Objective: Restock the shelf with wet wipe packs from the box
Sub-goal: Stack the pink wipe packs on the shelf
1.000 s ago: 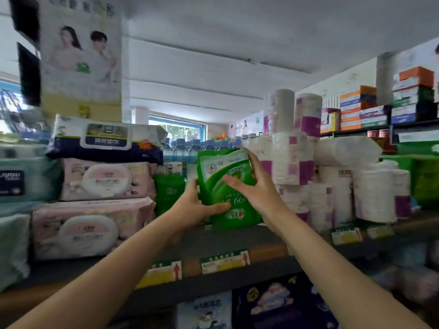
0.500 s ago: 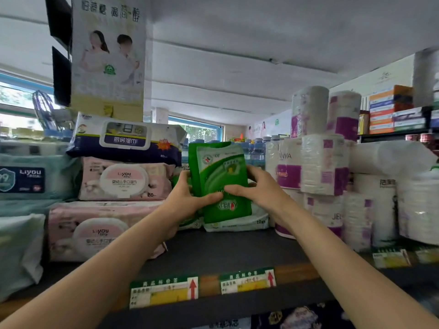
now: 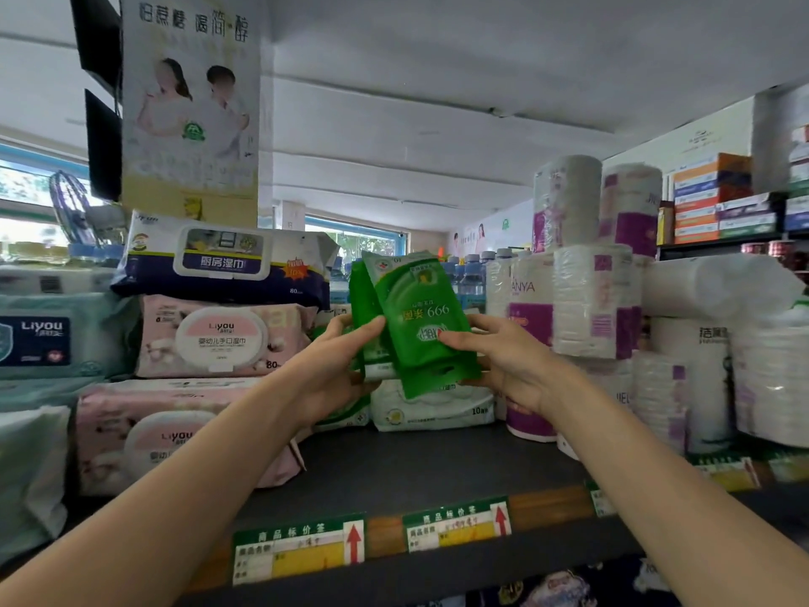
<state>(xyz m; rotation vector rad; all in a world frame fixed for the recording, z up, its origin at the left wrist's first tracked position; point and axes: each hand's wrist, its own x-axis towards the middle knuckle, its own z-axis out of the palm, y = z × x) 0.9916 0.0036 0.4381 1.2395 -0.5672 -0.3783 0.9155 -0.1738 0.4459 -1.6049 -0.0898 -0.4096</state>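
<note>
Green wet wipe packs (image 3: 420,322) at centre frame, upright and tipped a little to the right, held above the shelf (image 3: 416,466). Two green packs show, one tucked behind the other. The left hand (image 3: 337,365) grips their left edge, thumb across the front. The right hand (image 3: 503,361) holds the right side, thumb pressing the front pack's label and fingers curled behind.

Just below the packs, a pale flat pack (image 3: 431,407) lies on the shelf, with a bit of another green one (image 3: 346,416) beside it, under the left wrist.

Left of centre, a stack of three big wipe packs: a navy and white pack (image 3: 223,260) on top, a pink pack (image 3: 219,339) in the middle, another pink one (image 3: 175,435) at the bottom. Far left, teal packs (image 3: 48,335); their count is hard to make out.

On the right, wrapped paper rolls (image 3: 591,300) are stacked up with purple labels, too many and too overlapped to count.

Along the shelf's front edge, lower centre, two price tags (image 3: 372,541) with red arrows. Behind the green packs, a row of water bottles (image 3: 470,273). Upper left, a poster (image 3: 190,102) hangs.
</note>
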